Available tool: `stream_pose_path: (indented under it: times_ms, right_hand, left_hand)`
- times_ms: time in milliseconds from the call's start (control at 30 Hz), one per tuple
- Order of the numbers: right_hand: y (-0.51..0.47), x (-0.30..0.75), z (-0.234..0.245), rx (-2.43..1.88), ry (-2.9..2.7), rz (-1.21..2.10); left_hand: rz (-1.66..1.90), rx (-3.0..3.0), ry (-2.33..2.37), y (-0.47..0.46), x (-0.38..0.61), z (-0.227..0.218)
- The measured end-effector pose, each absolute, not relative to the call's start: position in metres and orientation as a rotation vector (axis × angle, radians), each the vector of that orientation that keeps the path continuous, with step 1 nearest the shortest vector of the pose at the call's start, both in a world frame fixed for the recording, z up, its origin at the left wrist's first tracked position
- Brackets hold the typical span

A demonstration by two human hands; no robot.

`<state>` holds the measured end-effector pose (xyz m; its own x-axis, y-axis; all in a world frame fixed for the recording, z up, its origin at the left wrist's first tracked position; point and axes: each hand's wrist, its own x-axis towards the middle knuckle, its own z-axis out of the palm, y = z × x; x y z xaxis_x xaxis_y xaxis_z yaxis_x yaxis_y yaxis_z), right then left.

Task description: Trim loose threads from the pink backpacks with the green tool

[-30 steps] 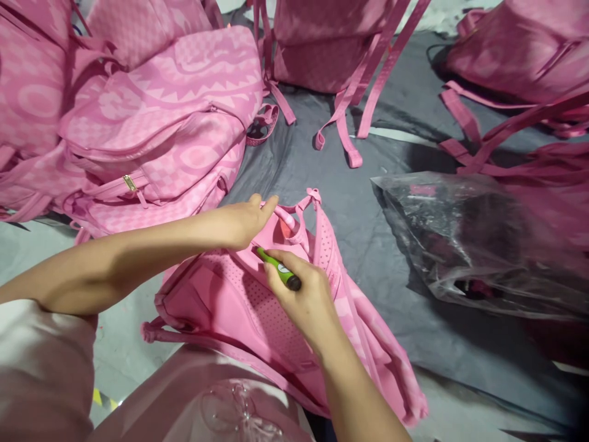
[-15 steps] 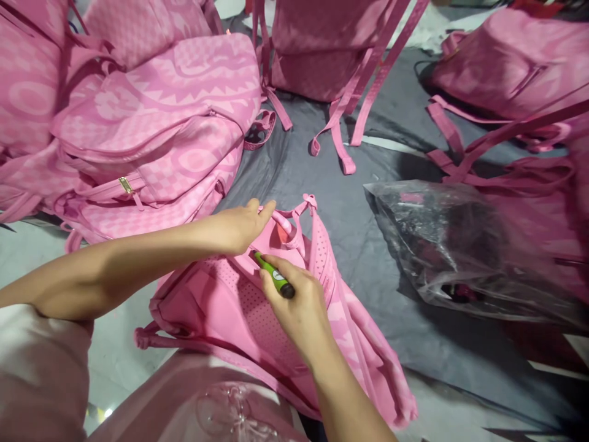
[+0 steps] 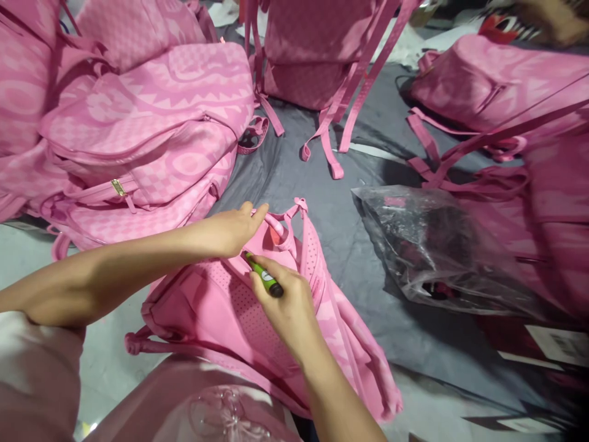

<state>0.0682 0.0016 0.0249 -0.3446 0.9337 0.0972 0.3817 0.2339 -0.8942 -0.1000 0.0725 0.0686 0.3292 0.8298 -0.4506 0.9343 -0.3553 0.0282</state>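
A pink backpack [image 3: 207, 307] with dotted mesh back panels lies across my lap, its back side up. My right hand [image 3: 289, 301] is closed around a green marker-like pen [image 3: 260, 273] with a black end and a white label. The pen's tip points at the backpack's upper back, close beneath my left hand. My left hand [image 3: 237, 230] grips the top of the backpack near its carry handle [image 3: 276, 228]; part of its fingers is hidden behind the fabric.
Several more pink patterned backpacks surround me, one big one [image 3: 151, 116] at the left and another [image 3: 317, 55] upright at the back. A clear plastic bag [image 3: 414, 239] with dark contents lies at the right on the grey sheet [image 3: 285, 166]. A barcoded label [image 3: 556, 344] is at lower right.
The whole view has shifted slightly, so things appear a little further left. Both hands keep nearly the same place on the backpack, with the pen still held at the same spot.
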Motion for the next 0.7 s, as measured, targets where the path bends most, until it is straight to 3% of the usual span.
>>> stream_pose_path:
  times_ms: [367,567,700]
  right_hand:
    - [-0.002,0.069,0.027,-1.19,-1.855,1.124]
    - [-0.001,0.083,0.044,-1.139,-1.839,0.943]
    - [-0.001,0.16,0.046,-1.288,-1.504,0.488]
  left_hand:
    - [-0.496,2.353,1.667,0.072,-0.103,0.059]
    - [-0.424,2.473,1.595,0.074,-0.112,0.048]
    - [-0.388,2.475,1.585,0.071,-0.114,0.049]
